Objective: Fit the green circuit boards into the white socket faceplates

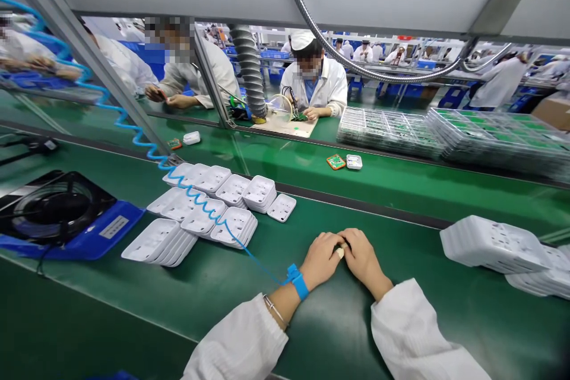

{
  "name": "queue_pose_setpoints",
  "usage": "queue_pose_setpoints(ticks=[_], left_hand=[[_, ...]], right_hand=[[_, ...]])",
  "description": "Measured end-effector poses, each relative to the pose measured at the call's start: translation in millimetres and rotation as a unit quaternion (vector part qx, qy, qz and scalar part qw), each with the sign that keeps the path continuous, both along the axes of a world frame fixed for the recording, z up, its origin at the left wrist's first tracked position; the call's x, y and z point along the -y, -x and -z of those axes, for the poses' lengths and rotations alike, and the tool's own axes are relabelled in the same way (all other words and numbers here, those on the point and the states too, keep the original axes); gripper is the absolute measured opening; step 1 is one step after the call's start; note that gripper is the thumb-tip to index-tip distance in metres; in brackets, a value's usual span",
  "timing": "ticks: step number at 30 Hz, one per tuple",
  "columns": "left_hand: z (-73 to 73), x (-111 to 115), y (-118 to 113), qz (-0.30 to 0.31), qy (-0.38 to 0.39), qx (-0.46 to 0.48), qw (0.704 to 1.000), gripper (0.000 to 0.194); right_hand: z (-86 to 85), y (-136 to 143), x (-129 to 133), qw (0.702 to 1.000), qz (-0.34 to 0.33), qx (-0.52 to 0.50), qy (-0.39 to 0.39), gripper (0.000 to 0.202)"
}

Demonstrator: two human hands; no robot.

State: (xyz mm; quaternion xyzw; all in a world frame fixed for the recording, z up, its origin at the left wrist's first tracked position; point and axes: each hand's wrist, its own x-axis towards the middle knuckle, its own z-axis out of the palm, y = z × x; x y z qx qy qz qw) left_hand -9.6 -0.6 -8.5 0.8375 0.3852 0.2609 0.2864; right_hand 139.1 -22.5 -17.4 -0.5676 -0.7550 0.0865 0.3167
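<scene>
White covers [236, 224] lie in overlapping stacks on the green work surface [249, 320], to the left of both hands. One single cover [281, 208] rests at the right end of this group, nearest to the left hand [320, 258] and apart from it. A second group of covers [494, 243] leans in a row to the right of the right hand [361, 258].

Hand position: both hands meet above the work surface, backs upward, with the index fingers touching or nearly touching. The fingers of each hand are bent inward. A small pale item [341, 253] shows at the left thumb; whether it is a fingertip cover or a held part cannot be determined, nor whether the fingers grip anything.

Left wrist: a blue strap [297, 282] is fitted above a thin bracelet [275, 310]. A blue coiled cord [196, 193] runs from the strap across the view of the left stacks.

Surroundings: a fan [62, 208] on a blue base stands at far left. Beyond the dark edge strip, a green circuit board [336, 161] with an orange border lies beside a small white housing [354, 161]. A co-worker [329, 86] in a white coat sits opposite, left of stacked clear trays [392, 130]
</scene>
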Motion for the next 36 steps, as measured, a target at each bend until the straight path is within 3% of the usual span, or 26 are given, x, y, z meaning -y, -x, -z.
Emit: queue_pose_setpoints(ticks=[16, 36], left_hand=[[-1.4, 0.2, 1.2, 0.008, -0.004, 0.000, 1.000, 0.015], [-1.6, -0.6, 1.6, 0.008, 0.001, 0.001, 1.000, 0.014]], right_hand=[[-3.3, -1.8, 3.4, 0.999, -0.020, -0.026, 0.038, 0.022], [-2.6, -2.0, 2.7, 0.999, -0.017, -0.024, 0.034, 0.021]])
